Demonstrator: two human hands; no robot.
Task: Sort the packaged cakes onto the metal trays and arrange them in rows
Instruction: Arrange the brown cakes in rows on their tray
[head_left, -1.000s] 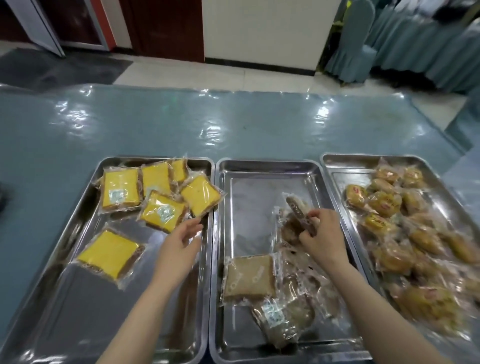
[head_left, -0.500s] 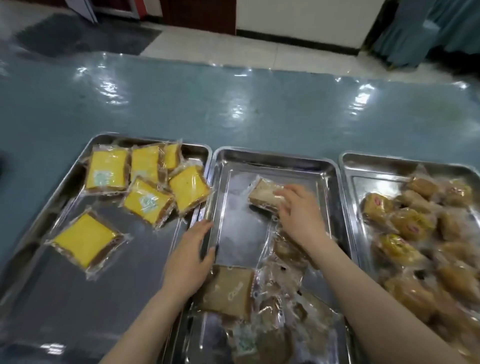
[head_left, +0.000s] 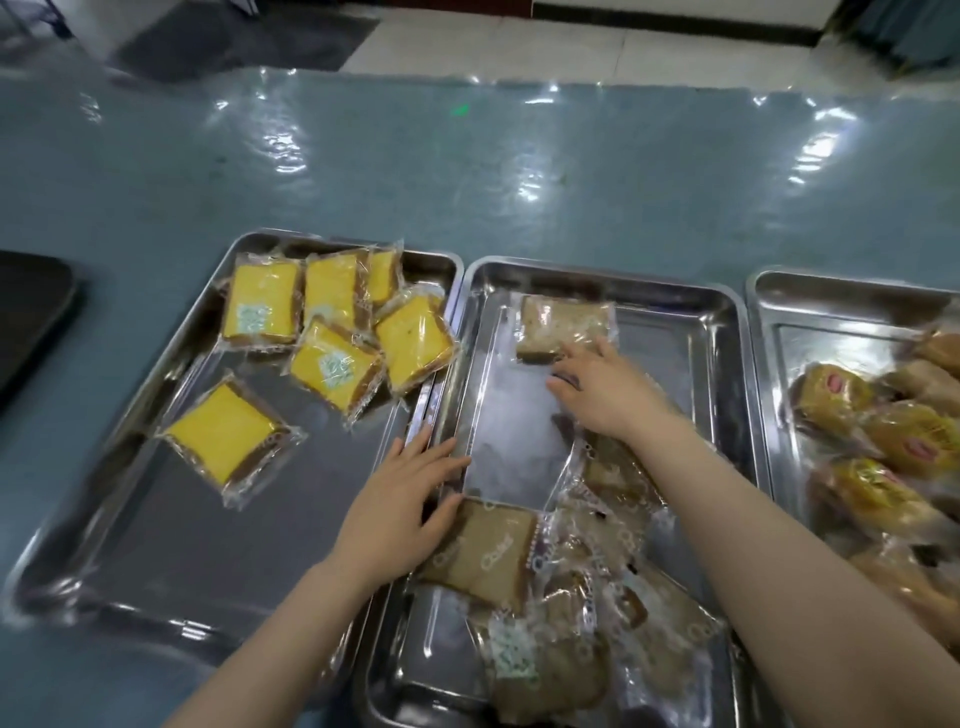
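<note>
Three metal trays stand side by side. The left tray (head_left: 156, 519) holds several yellow packaged cakes (head_left: 332, 364). In the middle tray (head_left: 727, 332), one brown packaged cake (head_left: 550, 322) lies flat near the far left corner, and my right hand (head_left: 608, 389) has its straight fingertips on that cake's near edge. A pile of brown packaged cakes (head_left: 597, 597) fills the near part of this tray. My left hand (head_left: 400, 499) lies with spread fingers on the trays' adjoining rims, its thumb touching a brown cake (head_left: 488, 551). The right tray (head_left: 769, 312) holds golden packaged cakes (head_left: 852, 415).
The trays sit on a blue table under shiny clear plastic (head_left: 467, 171). A dark flat object (head_left: 26, 312) lies at the left edge. Tiled floor and a dark mat lie beyond the table's far edge.
My right hand set the brown cake flat at the far left of the middle tray and opened. My left hand moved from the yellow cakes to the near brown cake.
</note>
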